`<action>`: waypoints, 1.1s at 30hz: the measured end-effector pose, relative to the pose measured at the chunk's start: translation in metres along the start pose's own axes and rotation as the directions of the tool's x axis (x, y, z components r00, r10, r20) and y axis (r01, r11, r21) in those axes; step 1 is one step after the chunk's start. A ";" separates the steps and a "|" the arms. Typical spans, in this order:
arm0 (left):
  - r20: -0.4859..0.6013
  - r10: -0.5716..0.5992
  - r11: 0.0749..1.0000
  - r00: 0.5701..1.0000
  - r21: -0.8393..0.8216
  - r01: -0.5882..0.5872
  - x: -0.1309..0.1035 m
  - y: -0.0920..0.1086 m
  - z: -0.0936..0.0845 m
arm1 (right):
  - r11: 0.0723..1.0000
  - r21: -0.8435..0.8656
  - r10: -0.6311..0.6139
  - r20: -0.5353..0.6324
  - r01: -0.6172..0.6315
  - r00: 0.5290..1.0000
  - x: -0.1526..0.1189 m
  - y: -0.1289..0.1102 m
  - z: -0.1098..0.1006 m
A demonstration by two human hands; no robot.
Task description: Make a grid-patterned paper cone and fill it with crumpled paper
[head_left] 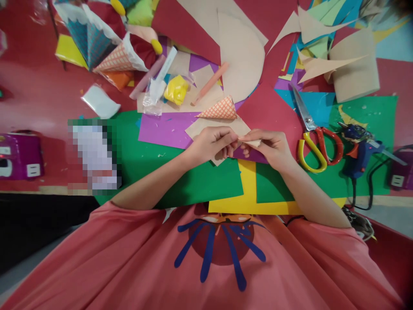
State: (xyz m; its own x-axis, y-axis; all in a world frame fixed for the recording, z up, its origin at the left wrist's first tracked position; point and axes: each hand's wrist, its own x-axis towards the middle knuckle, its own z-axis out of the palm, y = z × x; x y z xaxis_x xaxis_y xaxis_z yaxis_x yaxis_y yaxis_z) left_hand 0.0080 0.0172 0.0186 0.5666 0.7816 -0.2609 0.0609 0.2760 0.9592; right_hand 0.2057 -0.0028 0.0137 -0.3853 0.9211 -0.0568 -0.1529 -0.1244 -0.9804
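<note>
A small folded or rolled piece of beige paper is held between my two hands, over the sheets of coloured paper. My right hand pinches it between thumb and fingers. At its left end, the thumb and curled fingers of my left hand close on the tip; the exact grip is partly hidden. Just beyond my hands lies a small paper cone with an orange lattice pattern, on its side. Under my left hand is a beige paper piece with zigzag edges.
Scissors with yellow and red handles lie at right, beside a blue glue gun with its cord. Larger cones, yellow clay and a peach-coloured stick lie farther back. Paper offcuts pile up at back right.
</note>
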 end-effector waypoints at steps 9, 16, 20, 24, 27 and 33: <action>-0.032 0.066 0.981 0.997 0.186 -0.058 -0.003 -0.003 0.002 | 0.978 -0.164 0.115 -0.085 -0.127 0.990 0.002 -0.004 -0.001; -0.056 0.119 0.980 0.991 0.167 -0.109 -0.003 -0.001 -0.001 | 0.981 -0.096 0.164 -0.084 -0.171 0.983 0.005 -0.006 -0.003; -0.057 0.122 0.980 0.991 0.167 -0.111 -0.002 -0.002 -0.002 | 0.987 -0.018 0.154 -0.153 -0.158 0.976 0.006 -0.005 -0.004; -0.095 0.176 0.942 0.980 0.305 -0.140 -0.002 -0.001 -0.005 | 0.993 -0.028 0.109 -0.200 -0.117 0.974 0.006 -0.003 -0.005; -0.276 0.422 0.804 0.864 0.554 -0.216 0.000 -0.002 -0.015 | 0.996 -0.056 0.046 -0.267 -0.063 0.963 0.006 -0.003 -0.010; -0.209 0.596 0.499 0.775 0.853 -0.154 0.016 -0.025 -0.037 | 0.998 -0.054 -0.042 -0.351 0.024 0.935 0.007 -0.005 -0.012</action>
State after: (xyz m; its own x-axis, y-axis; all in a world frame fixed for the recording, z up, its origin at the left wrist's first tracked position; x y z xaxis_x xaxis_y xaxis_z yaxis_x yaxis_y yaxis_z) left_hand -0.0150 0.0437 -0.0133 0.3037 0.8876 0.3464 0.6440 -0.4592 0.6119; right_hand 0.2148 0.0085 0.0163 -0.0345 0.9963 -0.0785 -0.1128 -0.0819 -0.9902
